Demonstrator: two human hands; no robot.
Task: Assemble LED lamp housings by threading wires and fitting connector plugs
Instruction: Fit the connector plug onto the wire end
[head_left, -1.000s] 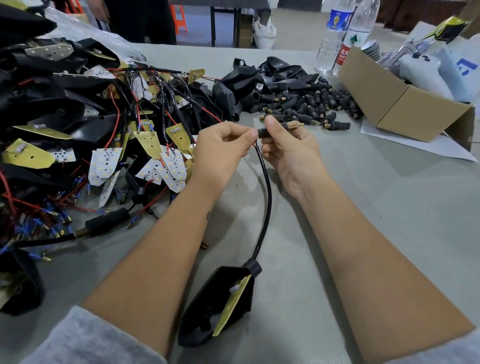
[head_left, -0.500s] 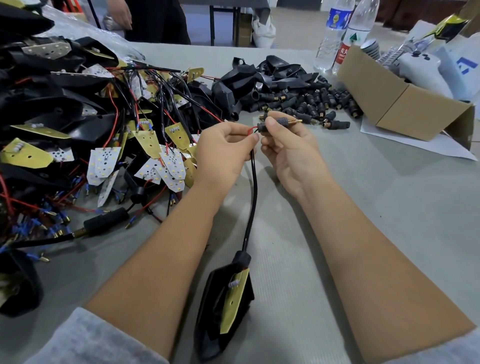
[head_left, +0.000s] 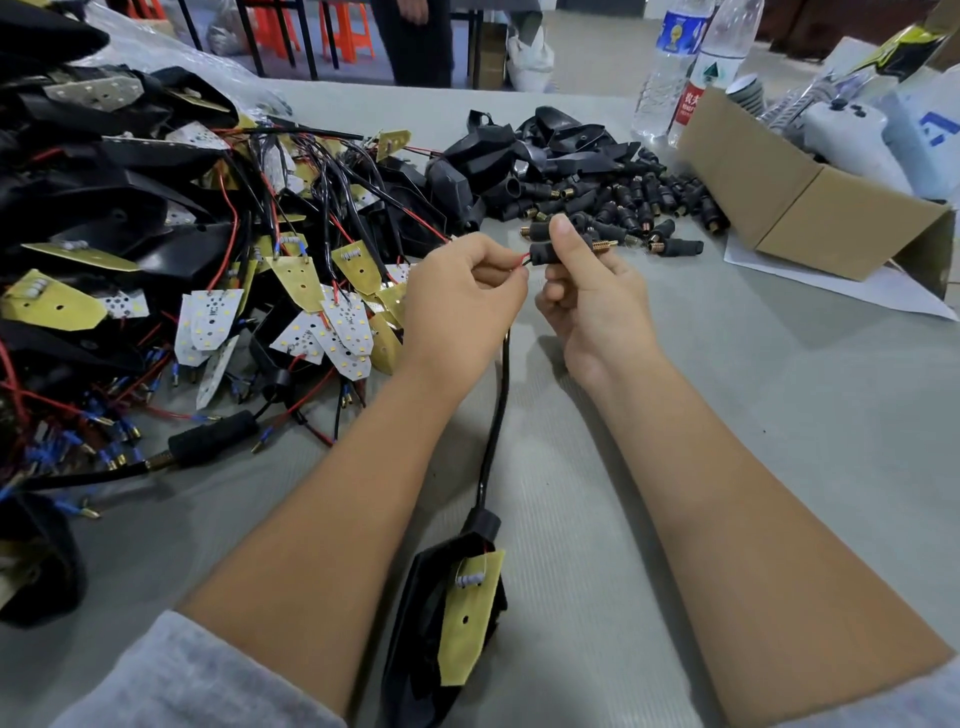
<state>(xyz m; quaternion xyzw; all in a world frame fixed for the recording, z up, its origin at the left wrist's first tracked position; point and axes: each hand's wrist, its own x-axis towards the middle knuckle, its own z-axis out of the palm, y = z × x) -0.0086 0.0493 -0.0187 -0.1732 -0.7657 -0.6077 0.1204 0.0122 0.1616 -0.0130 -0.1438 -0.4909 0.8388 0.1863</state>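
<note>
Two hands are at work above the grey table, near its middle. A black connector plug with a brass threaded tip is pinched between thumb and fingers of the right hand. Red and black wire ends are pinched at the fingertips of the left hand, just at the plug's left mouth. The black sleeved cable runs from the left hand toward the near edge, down to a black lamp housing lying on the table with a yellow circuit board tilted in its opening.

Step judged in hand: wire ends being fed into the plug. Whether they are seated cannot be told.

For a clean fit, the plug is best held steady and level while the wires are fed straight along its axis, gripped close to their tips so they do not buckle. The cable should be left slack, so the housing is not dragged.

A heap of spare plugs lies just beyond the hands; a pile of wired LED boards lies to the left.
</note>
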